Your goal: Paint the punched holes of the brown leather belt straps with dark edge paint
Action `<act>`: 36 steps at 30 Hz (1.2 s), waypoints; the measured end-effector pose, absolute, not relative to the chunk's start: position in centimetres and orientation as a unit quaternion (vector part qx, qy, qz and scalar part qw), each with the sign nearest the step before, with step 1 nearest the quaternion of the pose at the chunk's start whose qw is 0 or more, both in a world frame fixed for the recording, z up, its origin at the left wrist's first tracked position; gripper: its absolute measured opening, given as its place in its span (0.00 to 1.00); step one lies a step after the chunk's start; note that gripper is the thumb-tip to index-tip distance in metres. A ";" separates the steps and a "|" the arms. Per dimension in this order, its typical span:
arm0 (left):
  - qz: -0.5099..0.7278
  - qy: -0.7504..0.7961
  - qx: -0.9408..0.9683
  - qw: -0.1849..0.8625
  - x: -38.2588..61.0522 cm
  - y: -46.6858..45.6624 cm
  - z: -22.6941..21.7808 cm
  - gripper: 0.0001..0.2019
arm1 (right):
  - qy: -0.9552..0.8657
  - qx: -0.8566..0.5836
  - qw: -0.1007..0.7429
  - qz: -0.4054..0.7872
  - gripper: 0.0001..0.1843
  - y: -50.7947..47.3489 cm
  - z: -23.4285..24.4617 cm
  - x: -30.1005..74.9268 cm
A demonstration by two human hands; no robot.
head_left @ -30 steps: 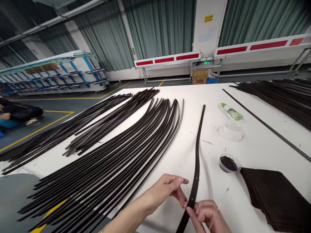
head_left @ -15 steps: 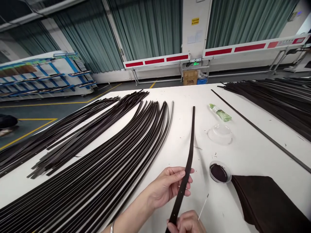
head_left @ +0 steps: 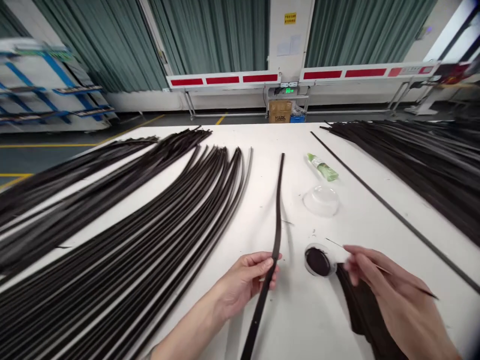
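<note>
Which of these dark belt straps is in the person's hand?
The single strap gripped by the left hand, held up on its own, apart from the fanned piles lying on the table.

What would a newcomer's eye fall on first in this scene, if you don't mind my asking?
The long fan of dark belt straps sweeping across the left of the white table stands out first, with a second mass of straps at the far right. In the foreground, the left hand grips a single strap, while the right hand holds a thin stick beside a small dish of dark paste.
</note>
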State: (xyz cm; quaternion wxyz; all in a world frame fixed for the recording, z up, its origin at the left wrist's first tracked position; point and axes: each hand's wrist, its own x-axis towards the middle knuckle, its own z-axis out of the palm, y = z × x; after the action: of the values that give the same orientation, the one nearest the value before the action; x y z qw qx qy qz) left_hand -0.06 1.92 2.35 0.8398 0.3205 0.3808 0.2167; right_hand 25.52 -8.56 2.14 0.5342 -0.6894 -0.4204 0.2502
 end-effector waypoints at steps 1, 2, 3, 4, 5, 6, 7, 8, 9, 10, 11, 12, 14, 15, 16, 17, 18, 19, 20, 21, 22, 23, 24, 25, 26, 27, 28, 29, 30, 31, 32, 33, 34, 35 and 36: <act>0.215 0.388 0.317 0.838 0.1 1.8 2.2 0.15 | -0.422 -0.677 0.527 0.292 0.22 -7.9 3.0 25.8; 0.211 0.388 0.311 0.841 0.2 1.6 2.0 0.15 | -0.431 -0.674 0.510 0.315 0.21 -7.3 3.6 25.9; 0.205 0.383 0.305 0.847 0.3 1.5 1.8 0.15 | -0.446 -0.677 0.493 0.316 0.20 -6.9 4.0 25.8; 0.199 0.377 0.299 0.854 0.3 1.3 1.6 0.15 | -0.467 -0.685 0.476 0.294 0.20 -6.6 4.1 25.7; 0.193 0.370 0.293 0.860 0.3 1.2 1.5 0.15 | -0.495 -0.692 0.455 0.264 0.20 -6.3 3.9 25.5; 0.187 0.365 0.288 0.865 0.3 1.1 1.4 0.15 | -0.525 -0.692 0.441 0.227 0.19 -6.2 3.7 25.4; 0.184 0.361 0.285 0.869 0.2 1.1 1.3 0.15 | -0.557 -0.684 0.432 0.190 0.18 -6.1 3.4 25.3; 0.182 0.357 0.283 0.872 0.2 1.1 1.3 0.14 | -0.588 -0.670 0.426 0.157 0.18 -6.0 3.0 25.2; 0.179 0.354 0.282 0.874 0.2 1.1 1.3 0.14 | -0.616 -0.654 0.421 0.127 0.16 -5.9 2.7 25.1; 0.177 0.353 0.281 0.875 0.1 1.1 1.3 0.13 | -0.639 -0.638 0.417 0.101 0.15 -5.7 2.3 25.1; 0.174 0.353 0.280 0.876 0.1 1.1 1.3 0.13 | -0.658 -0.624 0.414 0.079 0.14 -5.6 2.1 25.0; 0.171 0.354 0.279 0.876 0.1 1.1 1.3 0.12 | -0.673 -0.613 0.409 0.062 0.12 -5.5 1.8 25.1; 0.165 0.355 0.278 0.877 0.0 1.1 1.3 0.12 | -0.695 -0.596 0.401 0.036 0.11 -5.3 1.5 25.1; 0.164 0.354 0.278 0.878 0.0 1.0 1.3 0.12 | -0.703 -0.589 0.398 0.027 0.11 -5.3 1.3 25.1; 0.162 0.351 0.277 0.879 0.0 1.0 1.3 0.11 | -0.709 -0.584 0.395 0.019 0.10 -5.2 1.2 25.1; 0.160 0.349 0.276 0.881 0.0 0.9 1.3 0.11 | -0.714 -0.580 0.392 0.013 0.10 -5.2 1.1 25.1; 0.159 0.347 0.276 0.882 0.0 0.9 1.2 0.11 | -0.719 -0.576 0.389 0.010 0.10 -5.1 1.1 25.0; 0.158 0.346 0.276 0.883 -0.1 0.9 1.2 0.11 | -0.722 -0.574 0.387 0.008 0.10 -5.1 1.0 25.0; 0.157 0.346 0.277 0.883 -0.1 0.8 1.2 0.11 | -0.724 -0.572 0.385 0.006 0.10 -5.0 0.9 24.9; 0.157 0.346 0.279 0.882 -0.1 0.8 1.2 0.11 | -0.726 -0.572 0.382 0.005 0.10 -4.9 0.9 24.8; 0.157 0.346 0.281 0.881 0.0 0.8 1.2 0.11 | -0.728 -0.571 0.380 0.003 0.11 -4.8 0.9 24.8; 0.157 0.346 0.283 0.881 0.0 0.8 1.3 0.10 | -0.729 -0.571 0.378 0.002 0.11 -4.8 0.9 24.7; 0.155 0.346 0.284 0.881 0.0 0.8 1.3 0.10 | -0.729 -0.572 0.375 0.000 0.11 -4.7 0.8 24.7; 0.154 0.346 0.285 0.880 0.0 0.8 1.3 0.10 | -0.730 -0.573 0.374 -0.001 0.11 -4.7 0.8 24.7; 0.154 0.348 0.285 0.880 0.0 0.8 1.4 0.10 | -0.730 -0.573 0.373 -0.003 0.10 -4.7 0.8 24.7; 0.155 0.351 0.284 0.879 0.1 0.8 1.4 0.10 | -0.731 -0.572 0.372 -0.004 0.10 -4.7 0.7 24.7; 0.155 0.353 0.284 0.878 0.1 0.9 1.4 0.10 | -0.732 -0.572 0.372 -0.006 0.10 -4.7 0.7 24.7; 0.156 0.354 0.284 0.877 0.1 0.9 1.5 0.10 | -0.733 -0.570 0.372 -0.008 0.10 -4.7 0.7 24.7; 0.157 0.354 0.284 0.877 0.1 0.9 1.5 0.11 | -0.734 -0.568 0.372 -0.009 0.10 -4.7 0.6 24.7; 0.157 0.353 0.285 0.877 0.1 0.9 1.5 0.11 | -0.734 -0.567 0.373 -0.010 0.10 -4.7 0.6 24.7; 0.157 0.352 0.286 0.878 0.1 0.9 1.6 0.11 | -0.735 -0.567 0.373 -0.010 0.10 -4.7 0.6 24.7; 0.156 0.350 0.287 0.878 0.1 0.9 1.6 0.10 | -0.735 -0.566 0.373 -0.012 0.10 -4.7 0.6 24.6; 0.156 0.348 0.288 0.878 0.1 0.9 1.6 0.10 | -0.736 -0.565 0.372 -0.014 0.10 -4.6 0.6 24.6; 0.155 0.347 0.288 0.879 0.1 0.9 1.6 0.10 | -0.737 -0.565 0.371 -0.017 0.10 -4.6 0.6 24.6; 0.154 0.346 0.289 0.879 0.1 0.9 1.6 0.10 | -0.737 -0.565 0.370 -0.021 0.10 -4.5 0.6 24.6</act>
State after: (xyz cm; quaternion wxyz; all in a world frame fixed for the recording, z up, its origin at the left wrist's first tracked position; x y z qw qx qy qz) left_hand 0.06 0.88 1.58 0.8792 0.2890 0.3460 0.1539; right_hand 24.55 -4.55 0.60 0.3700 -0.5651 -0.7371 -0.0206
